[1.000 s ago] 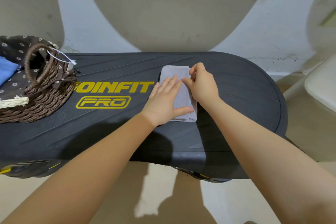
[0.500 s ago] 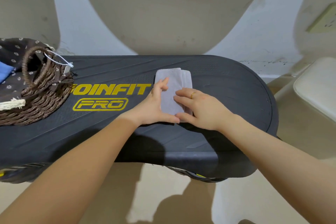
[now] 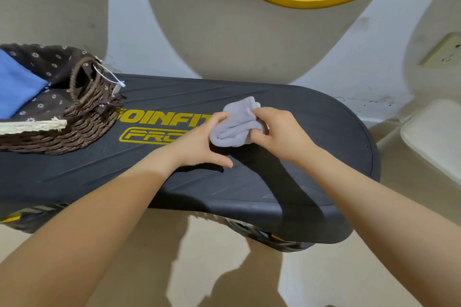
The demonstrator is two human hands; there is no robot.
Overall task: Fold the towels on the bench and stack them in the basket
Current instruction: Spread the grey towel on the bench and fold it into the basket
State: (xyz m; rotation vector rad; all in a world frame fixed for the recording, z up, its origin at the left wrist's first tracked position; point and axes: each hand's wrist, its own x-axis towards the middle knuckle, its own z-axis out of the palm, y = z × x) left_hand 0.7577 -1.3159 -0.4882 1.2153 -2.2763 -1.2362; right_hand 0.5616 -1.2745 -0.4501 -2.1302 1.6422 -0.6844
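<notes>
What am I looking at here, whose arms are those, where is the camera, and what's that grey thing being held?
There is no machine here: these are a person's two bare arms, filmed by one wide-angle camera worn on the head, looking forward and down. That is why the arms enter from the bottom of the picture.

The long black surface is an exercise bench with yellow lettering, standing against a painted wall. At its left end sits a woven basket with a dark flowered lining, and a blue towel lies inside it.

The grey thing is a small grey towel, folded into a bundle. Both hands grip it: the left hand from the left side, the right hand, which wears a ring, from the right. It looks lifted or bunched just above the bench, though I cannot tell whether it touches.
</notes>
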